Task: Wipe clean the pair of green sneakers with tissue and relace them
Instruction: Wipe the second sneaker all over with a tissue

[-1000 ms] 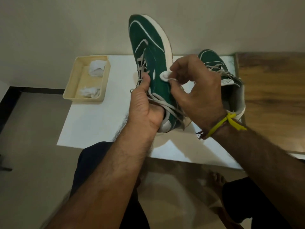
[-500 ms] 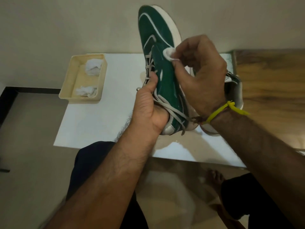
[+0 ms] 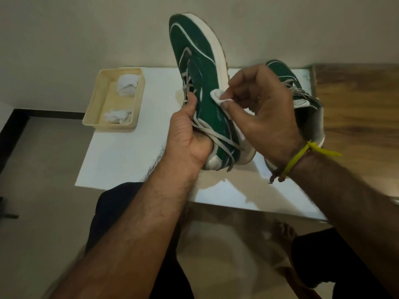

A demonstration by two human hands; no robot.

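Wiping the raised green sneaker (image 3: 200, 67) above the worktop (image 3: 129, 160), the right hand (image 3: 265, 117) pinches a small tissue wad (image 3: 218, 97) while the left hand (image 3: 185, 137) clamps the heel and laces. That tiny wad could slip free, or trapped loose laces could tangle.

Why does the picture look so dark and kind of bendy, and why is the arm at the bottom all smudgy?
Head view: the room light is dim, so the sneaker looks dark green; the wide lens curves the white table edges; the left forearm low in frame is blurred, while the left hand and the tissue look sharper.
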